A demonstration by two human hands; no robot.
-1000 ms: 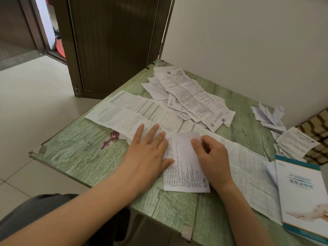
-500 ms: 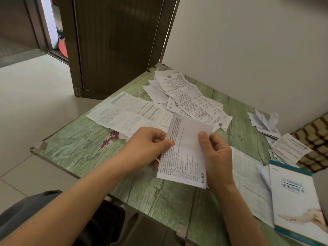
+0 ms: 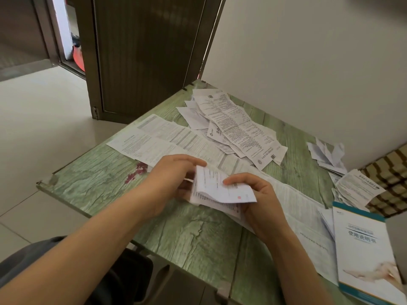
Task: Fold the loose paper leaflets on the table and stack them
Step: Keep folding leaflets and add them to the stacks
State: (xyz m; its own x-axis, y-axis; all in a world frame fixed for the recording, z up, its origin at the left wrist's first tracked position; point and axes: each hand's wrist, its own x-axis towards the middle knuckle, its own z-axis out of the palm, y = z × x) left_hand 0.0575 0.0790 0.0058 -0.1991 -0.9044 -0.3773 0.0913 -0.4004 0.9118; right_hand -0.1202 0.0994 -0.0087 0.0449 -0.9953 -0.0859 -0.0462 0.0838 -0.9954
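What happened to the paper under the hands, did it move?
Yes. The leaflet lay flat on the green table; now the left hand and right hand hold it lifted off it, bent over.

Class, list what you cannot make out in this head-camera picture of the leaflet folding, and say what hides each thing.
Head view:
Held leaflet: motion blur; its print and fold count are unreadable.
Left hand: some fingers hidden behind that leaflet.
Long unfolded sheet: middle covered by the right hand and leaflet.
Booklet: lower right corner cut off by the frame edge.
Far leaflet pile: print too small.
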